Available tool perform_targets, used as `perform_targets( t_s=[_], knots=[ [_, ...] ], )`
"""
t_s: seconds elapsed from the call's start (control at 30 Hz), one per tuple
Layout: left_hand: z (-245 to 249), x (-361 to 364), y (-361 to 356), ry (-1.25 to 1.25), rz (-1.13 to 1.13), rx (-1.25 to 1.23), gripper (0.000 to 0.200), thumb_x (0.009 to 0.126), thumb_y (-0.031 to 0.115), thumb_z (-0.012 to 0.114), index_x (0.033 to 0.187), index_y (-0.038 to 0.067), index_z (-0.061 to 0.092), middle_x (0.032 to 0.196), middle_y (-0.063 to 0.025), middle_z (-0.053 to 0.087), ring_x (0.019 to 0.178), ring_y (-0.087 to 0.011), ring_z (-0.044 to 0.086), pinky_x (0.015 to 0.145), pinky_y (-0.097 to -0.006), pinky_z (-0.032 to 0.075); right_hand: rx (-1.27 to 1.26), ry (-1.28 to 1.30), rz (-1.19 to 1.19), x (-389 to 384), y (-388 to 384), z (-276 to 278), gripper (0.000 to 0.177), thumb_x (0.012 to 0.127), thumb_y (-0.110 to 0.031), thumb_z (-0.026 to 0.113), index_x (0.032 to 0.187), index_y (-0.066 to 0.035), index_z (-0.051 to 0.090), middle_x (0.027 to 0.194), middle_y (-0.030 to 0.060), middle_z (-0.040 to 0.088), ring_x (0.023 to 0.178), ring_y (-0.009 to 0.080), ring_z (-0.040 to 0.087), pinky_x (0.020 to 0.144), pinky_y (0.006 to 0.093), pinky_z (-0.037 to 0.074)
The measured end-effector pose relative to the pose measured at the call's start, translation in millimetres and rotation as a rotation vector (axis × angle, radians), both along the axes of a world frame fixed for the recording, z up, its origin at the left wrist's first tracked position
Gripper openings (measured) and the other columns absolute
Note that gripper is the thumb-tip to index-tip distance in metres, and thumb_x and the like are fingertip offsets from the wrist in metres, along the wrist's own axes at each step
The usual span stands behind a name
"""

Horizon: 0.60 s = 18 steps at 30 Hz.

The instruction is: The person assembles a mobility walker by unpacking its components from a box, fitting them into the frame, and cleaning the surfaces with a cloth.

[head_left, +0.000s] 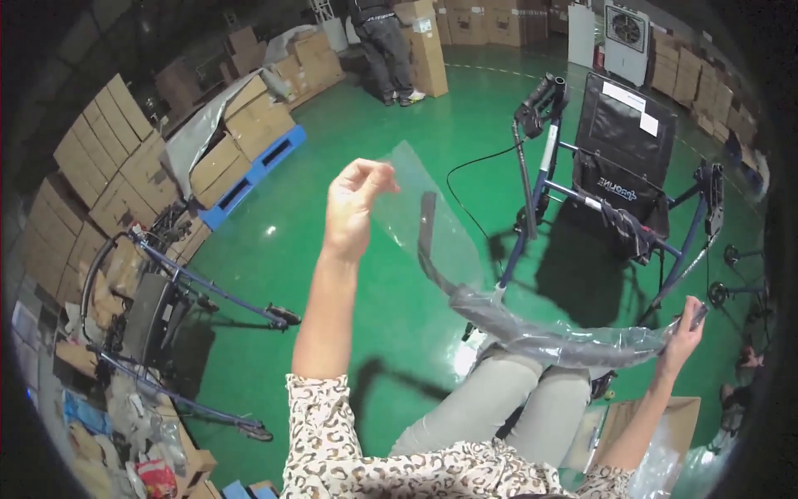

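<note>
A long clear plastic bag (424, 212) stretches between my two hands, with a dark curved padded bar (532, 334) inside it. My left hand (359, 204) is raised and pinches the bag's upper end. At the right, my right hand (685, 333) grips the other end of the bar through or beside the plastic; which one is unclear. The bar lies over my knees, its thinner end pointing up inside the bag. Just beyond it stands a blue walker frame (542, 179) with a black backrest (625, 125) and a hanging cable.
A second blue frame (158, 299) stands at the left. Stacked cardboard boxes (125, 158) and a blue pallet (253, 176) line the back left. A person (386, 50) stands at the back. An open carton (682, 416) with plastic is at the lower right.
</note>
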<state>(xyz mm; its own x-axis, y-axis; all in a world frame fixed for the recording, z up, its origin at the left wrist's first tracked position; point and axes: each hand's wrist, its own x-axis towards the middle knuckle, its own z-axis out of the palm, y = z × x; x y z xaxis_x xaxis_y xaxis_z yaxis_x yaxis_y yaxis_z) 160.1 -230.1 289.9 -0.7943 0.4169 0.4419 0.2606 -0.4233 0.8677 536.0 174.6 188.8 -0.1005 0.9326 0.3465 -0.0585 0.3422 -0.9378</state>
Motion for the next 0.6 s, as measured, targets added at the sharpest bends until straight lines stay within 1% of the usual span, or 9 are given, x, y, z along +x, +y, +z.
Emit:
perform_targets(
  t_s=[0.1,0.23,0.27,0.3,0.33,0.4,0.5,0.57,0.6],
  knots=[
    [0.2,-0.9,-0.6,-0.007,0.162,-0.007,0.014,0.091,0.017,0.068,0.095,0.005,0.062,0.095,-0.0055,0.064,0.094,-0.0159,0.058,0.090,-0.0295,0.045,0.003,-0.004,0.034,0.2,-2.3,8.4,0.020,0.095,-0.024,0.061,0.108,-0.009,0.065,0.087,-0.0054,0.056,0.069,0.0034,0.043,0.065,0.0182,0.036],
    [-10.2,23.5,1.9,0.129,0.552,-0.121,0.011,0.089,0.014,0.067,0.097,0.008,0.062,0.096,-0.0048,0.064,0.094,-0.0174,0.058,0.093,-0.0310,0.043,0.057,-0.055,0.048,-4.5,-22.9,22.2,0.021,0.095,-0.024,0.061,0.110,-0.010,0.066,0.089,-0.0052,0.058,0.069,0.0042,0.044,0.065,0.0187,0.036],
    [-11.2,31.6,4.5,0.265,0.733,-0.149,0.011,0.089,0.013,0.067,0.097,0.008,0.062,0.096,-0.0045,0.064,0.094,-0.0180,0.058,0.094,-0.0320,0.043,0.060,-0.059,0.048,-4.9,-28.4,25.5,0.021,0.095,-0.024,0.061,0.110,-0.010,0.066,0.089,-0.0052,0.058,0.070,0.0042,0.044,0.065,0.0185,0.036],
    [-8.8,41.2,9.0,0.546,1.092,-0.198,0.013,0.087,0.013,0.068,0.099,0.010,0.062,0.098,-0.0038,0.064,0.095,-0.0193,0.058,0.096,-0.0341,0.041,0.071,-0.063,0.047,-5.8,-33.8,29.7,0.020,0.095,-0.023,0.061,0.110,-0.010,0.066,0.089,-0.0052,0.057,0.070,0.0041,0.044,0.065,0.0183,0.036],
    [-5.7,52.8,11.3,0.692,1.268,-0.216,0.015,0.087,0.013,0.068,0.099,0.011,0.061,0.099,-0.0035,0.064,0.095,-0.0199,0.058,0.097,-0.0351,0.041,0.084,-0.063,0.043,-7.4,-38.6,34.6,0.019,0.095,-0.022,0.061,0.110,-0.010,0.066,0.089,-0.0052,0.057,0.071,0.0040,0.044,0.066,0.0180,0.036],
    [-4.3,82.4,11.9,1.161,1.248,-0.209,0.020,0.084,0.012,0.068,0.102,0.012,0.060,0.107,-0.0023,0.063,0.097,-0.0238,0.058,0.102,-0.0388,0.036,0.109,-0.070,0.026,-6.8,-48.7,44.5,0.018,0.096,-0.020,0.060,0.109,-0.010,0.065,0.090,-0.0052,0.057,0.072,0.0038,0.045,0.066,0.0175,0.035],
    [-32.3,80.9,28.4,0.981,1.119,-0.437,0.024,0.085,0.009,0.068,0.106,0.011,0.056,0.108,-0.0053,0.059,0.089,-0.0200,0.056,0.094,-0.0354,0.039,0.154,-0.046,0.014,-4.7,-60.8,42.9,0.018,0.096,-0.019,0.059,0.111,-0.010,0.064,0.089,-0.0049,0.057,0.073,0.0040,0.045,0.068,0.0176,0.035],
    [-43.7,85.5,27.5,0.141,0.700,-0.050,0.023,0.091,0.010,0.064,0.110,0.009,0.052,0.096,-0.0031,0.055,0.081,-0.0125,0.052,0.079,-0.0285,0.046,0.189,-0.016,-0.011,-4.1,-68.3,42.1,0.019,0.096,-0.018,0.059,0.113,-0.009,0.063,0.089,-0.0048,0.057,0.074,0.0041,0.045,0.069,0.0177,0.035],
    [-49.5,85.0,26.2,0.152,0.719,-0.068,0.023,0.092,0.011,0.064,0.110,0.009,0.051,0.095,-0.0027,0.054,0.078,-0.0114,0.051,0.076,-0.0271,0.045,0.187,0.002,-0.033,-2.5,-72.1,39.8,0.019,0.096,-0.018,0.059,0.113,-0.009,0.062,0.089,-0.0046,0.057,0.074,0.0043,0.045,0.069,0.0179,0.035]
  ],
)
